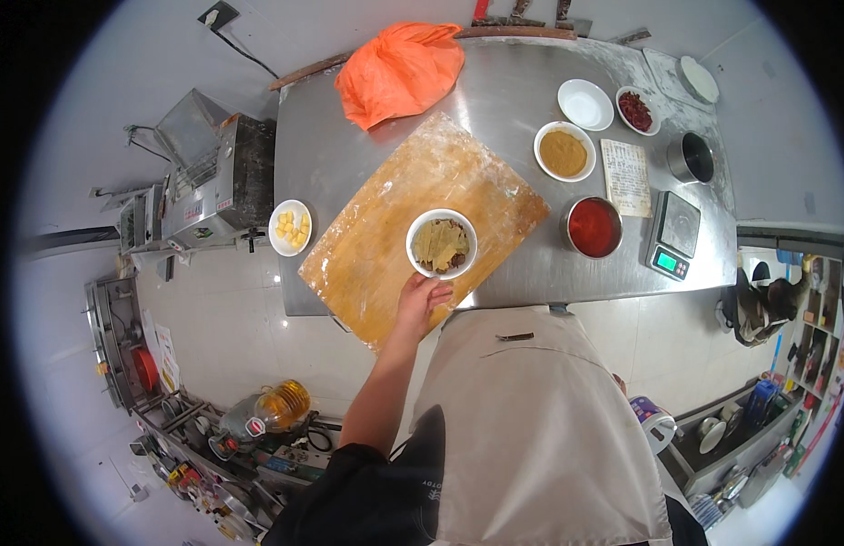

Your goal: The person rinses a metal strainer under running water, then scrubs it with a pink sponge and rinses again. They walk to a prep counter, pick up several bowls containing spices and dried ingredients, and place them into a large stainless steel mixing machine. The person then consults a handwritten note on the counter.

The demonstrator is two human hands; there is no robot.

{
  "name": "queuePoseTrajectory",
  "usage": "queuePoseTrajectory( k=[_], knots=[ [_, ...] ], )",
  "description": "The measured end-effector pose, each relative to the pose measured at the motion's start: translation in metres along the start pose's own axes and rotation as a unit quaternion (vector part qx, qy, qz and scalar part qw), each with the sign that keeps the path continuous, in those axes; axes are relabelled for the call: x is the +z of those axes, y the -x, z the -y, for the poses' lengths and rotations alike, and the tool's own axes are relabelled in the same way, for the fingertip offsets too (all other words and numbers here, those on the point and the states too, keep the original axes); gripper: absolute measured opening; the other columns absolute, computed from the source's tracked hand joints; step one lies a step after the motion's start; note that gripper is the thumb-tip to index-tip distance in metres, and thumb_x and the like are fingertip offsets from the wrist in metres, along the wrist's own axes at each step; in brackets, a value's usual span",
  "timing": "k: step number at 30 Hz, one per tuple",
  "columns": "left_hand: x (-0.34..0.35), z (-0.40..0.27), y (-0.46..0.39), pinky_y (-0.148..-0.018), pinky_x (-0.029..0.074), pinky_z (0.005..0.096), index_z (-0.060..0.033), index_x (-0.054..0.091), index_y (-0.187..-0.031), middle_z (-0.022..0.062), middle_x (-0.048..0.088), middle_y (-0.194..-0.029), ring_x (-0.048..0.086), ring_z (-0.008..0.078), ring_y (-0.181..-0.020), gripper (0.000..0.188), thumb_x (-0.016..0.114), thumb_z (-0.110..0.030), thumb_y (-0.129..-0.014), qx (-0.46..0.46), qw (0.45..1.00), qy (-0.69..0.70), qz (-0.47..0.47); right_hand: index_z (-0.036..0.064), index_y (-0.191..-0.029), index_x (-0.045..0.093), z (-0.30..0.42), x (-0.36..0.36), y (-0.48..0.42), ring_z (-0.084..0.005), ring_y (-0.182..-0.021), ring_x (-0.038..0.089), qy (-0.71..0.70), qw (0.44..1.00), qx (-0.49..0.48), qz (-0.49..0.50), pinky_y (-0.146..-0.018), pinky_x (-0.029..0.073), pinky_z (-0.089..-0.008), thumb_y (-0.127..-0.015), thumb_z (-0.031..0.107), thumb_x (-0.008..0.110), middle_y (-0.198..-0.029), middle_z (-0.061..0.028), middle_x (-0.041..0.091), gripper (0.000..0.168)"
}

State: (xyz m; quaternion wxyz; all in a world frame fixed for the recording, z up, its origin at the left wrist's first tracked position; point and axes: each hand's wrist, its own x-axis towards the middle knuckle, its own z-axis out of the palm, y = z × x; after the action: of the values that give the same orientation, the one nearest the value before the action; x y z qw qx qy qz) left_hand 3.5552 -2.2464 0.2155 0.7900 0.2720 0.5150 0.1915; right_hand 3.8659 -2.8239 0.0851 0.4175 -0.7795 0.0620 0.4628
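A round white bowl (410, 251) holds dried bay leaves (437, 242) with a few dark brown spices at the lower right. It sits over the floury wooden board (367, 273), which lies at an angle and overhangs the front table edge. My left hand (425, 300) grips the bowl's near rim between thumb and fingers. Only a sliver of what looks like my right hand (620, 383) shows past the beige apron (531, 409); its fingers are hidden. Left of the board, a small white dish (274, 239) carries pale yellow chunks.
The steel table (504, 102) bears an orange plastic bag (401, 75), an empty white bowl (586, 104), brown powder (563, 153), dried red chillies (635, 111), a steel pot of red contents (594, 227), a written sheet (627, 177), a digital scale (673, 235) and another steel pot (692, 157).
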Motion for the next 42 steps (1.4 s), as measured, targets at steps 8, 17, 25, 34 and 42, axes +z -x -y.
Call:
queuePoseTrajectory(
  k=[8, 17, 25, 34, 42],
  knots=[
    [0.013, 0.014, -0.008, -0.089, 0.06, 0.0444, -0.0059, 0.036, -0.141, 0.02, 0.06, -0.126, 0.068, 0.0335, -0.105, 0.048, 0.051, 0.001, -0.096, 0.022, 0.992, 0.121, -0.018, -0.001, -0.109, 0.074, 0.02, 0.018, 0.007, -0.0179, -0.091, 0.071, 0.041, 0.999, 0.021, 0.002, -0.081, 0.055, -0.0305, -0.095, 0.019, 0.057, -0.1, -0.0121, 0.076, 0.03],
    [0.022, 0.01, -0.02, -0.08, 0.061, 0.0413, -0.0099, 0.036, -0.144, 0.0163, 0.06, -0.127, 0.069, 0.0294, -0.101, 0.053, 0.046, 0.005, -0.094, 0.058, 0.991, 0.124, 0.013, 0.0, -0.109, 0.074, 0.018, 0.027, 0.035, -0.0185, -0.09, 0.072, 0.109, 0.993, 0.0, -0.042, -0.078, 0.055, -0.0302, -0.096, 0.018, 0.056, -0.101, -0.0125, 0.076, 0.029],
    [0.075, -0.053, 0.025, -0.077, 0.061, 0.0398, -0.0055, 0.038, -0.141, 0.016, 0.06, -0.127, 0.068, 0.0262, -0.1, 0.05, 0.045, 0.003, -0.092, 0.074, 0.989, 0.083, 0.095, -0.004, -0.113, 0.069, 0.046, 0.046, 0.074, -0.018, -0.082, 0.07, 0.065, 0.996, 0.015, -0.052, -0.068, 0.054, -0.0292, -0.097, 0.017, 0.056, -0.095, -0.0133, 0.074, 0.029],
    [0.119, -0.105, 0.053, -0.075, 0.061, 0.0409, -0.0034, 0.037, -0.143, 0.0174, 0.057, -0.132, 0.066, 0.0284, -0.107, 0.055, 0.044, 0.002, -0.089, 0.102, 0.973, 0.089, 0.186, -0.004, -0.108, 0.071, 0.011, 0.058, 0.082, -0.0164, -0.084, 0.07, 0.058, 0.995, 0.039, -0.074, -0.071, 0.055, -0.0289, -0.096, 0.018, 0.057, -0.095, -0.0122, 0.075, 0.029],
    [0.147, -0.112, 0.068, -0.075, 0.058, 0.039, 0.0023, 0.046, -0.137, 0.0185, 0.064, -0.124, 0.068, 0.0268, -0.101, 0.046, 0.049, -0.006, -0.091, 0.144, 0.974, 0.015, 0.176, -0.002, -0.106, 0.074, -0.035, 0.057, 0.074, -0.0188, -0.088, 0.071, 0.039, 0.994, 0.038, -0.094, -0.078, 0.056, -0.031, -0.095, 0.022, 0.058, -0.099, -0.0131, 0.076, 0.031]
  ],
)
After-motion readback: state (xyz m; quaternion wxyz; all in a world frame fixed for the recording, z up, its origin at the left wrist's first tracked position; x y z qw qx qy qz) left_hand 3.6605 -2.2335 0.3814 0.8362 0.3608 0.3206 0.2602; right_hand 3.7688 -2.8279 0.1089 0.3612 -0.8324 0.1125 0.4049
